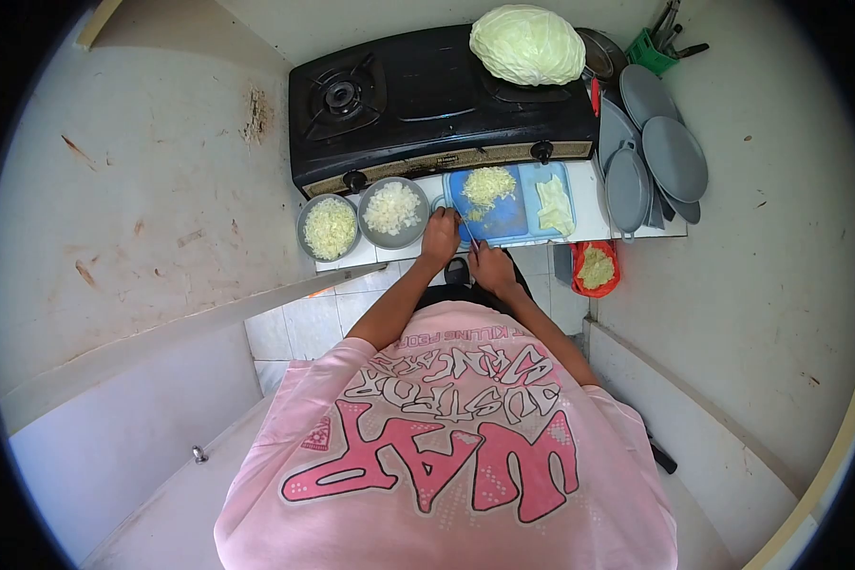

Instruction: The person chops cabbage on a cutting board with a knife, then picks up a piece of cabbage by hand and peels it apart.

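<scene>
My right hand (492, 269) is closed around the handle of a knife, whose blade points up and left over the near edge of the blue cutting board (503, 219). Beside the blade, my left hand (442, 236) has its fingers bent at the board's left near corner; what they press on is too small to tell. Chopped cabbage (488, 187) lies in a pile on the board. A pale cabbage leaf (554, 205) rests on the board's lighter right part. Left of the board are a bowl of chopped white pieces (392, 208) and a bowl of shredded cabbage (331, 228).
Behind the board stands a black gas stove (418, 90) with a whole cabbage (527, 45) on its right side. Grey plates (674, 159) lean at the right, near a green basket (648, 55). A red bag (596, 269) with cabbage scraps hangs below the counter edge.
</scene>
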`<action>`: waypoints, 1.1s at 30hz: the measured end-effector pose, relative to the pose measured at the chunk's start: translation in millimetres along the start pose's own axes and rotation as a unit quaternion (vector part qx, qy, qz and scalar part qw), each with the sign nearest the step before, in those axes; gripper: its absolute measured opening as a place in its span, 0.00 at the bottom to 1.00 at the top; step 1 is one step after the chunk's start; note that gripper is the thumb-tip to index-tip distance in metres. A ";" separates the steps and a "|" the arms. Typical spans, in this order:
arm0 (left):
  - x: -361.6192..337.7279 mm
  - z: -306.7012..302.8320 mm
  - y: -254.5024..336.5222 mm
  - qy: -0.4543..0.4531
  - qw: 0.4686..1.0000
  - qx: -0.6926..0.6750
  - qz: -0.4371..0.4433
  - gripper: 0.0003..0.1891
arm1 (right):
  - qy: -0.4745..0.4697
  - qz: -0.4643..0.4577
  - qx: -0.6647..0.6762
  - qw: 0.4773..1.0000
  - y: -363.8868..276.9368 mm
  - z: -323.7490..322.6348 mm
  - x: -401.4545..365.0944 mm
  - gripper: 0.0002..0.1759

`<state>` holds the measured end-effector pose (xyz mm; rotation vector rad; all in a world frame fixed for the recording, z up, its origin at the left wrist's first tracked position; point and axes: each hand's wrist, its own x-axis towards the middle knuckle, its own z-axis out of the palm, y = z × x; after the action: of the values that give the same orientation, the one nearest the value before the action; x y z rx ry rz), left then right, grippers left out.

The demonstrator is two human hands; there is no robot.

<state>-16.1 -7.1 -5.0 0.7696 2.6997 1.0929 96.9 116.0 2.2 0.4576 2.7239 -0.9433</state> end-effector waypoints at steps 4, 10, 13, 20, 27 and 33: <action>0.8 1.8 -3.0 0.007 1.000 -0.005 0.012 0.03 | -0.007 0.004 0.001 1.000 2.0 4.9 5.3 0.21; 1.2 2.6 -4.2 0.013 1.000 -0.014 0.007 0.04 | -0.010 0.012 -0.004 1.000 -2.6 4.2 13.9 0.21; 1.1 -0.1 -0.5 0.015 1.000 -0.013 0.005 0.04 | -0.011 0.006 -0.009 1.000 0.9 2.6 8.8 0.21; 1.3 -1.4 -0.1 0.012 1.000 -0.028 0.005 0.04 | 0.002 0.003 0.005 1.000 3.5 1.0 3.7 0.22; 2.4 2.1 -2.6 0.009 1.000 -0.010 -0.002 0.04 | -0.008 -0.004 -0.008 1.000 -1.3 0.5 3.4 0.22; 2.3 2.4 -2.3 0.012 1.000 0.003 -0.008 0.04 | -0.004 -0.001 -0.022 1.000 -4.8 3.0 9.6 0.21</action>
<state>-18.3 -6.0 -8.2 0.7384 2.7258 1.0992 86.5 112.5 -0.4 0.4420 2.7321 -0.8828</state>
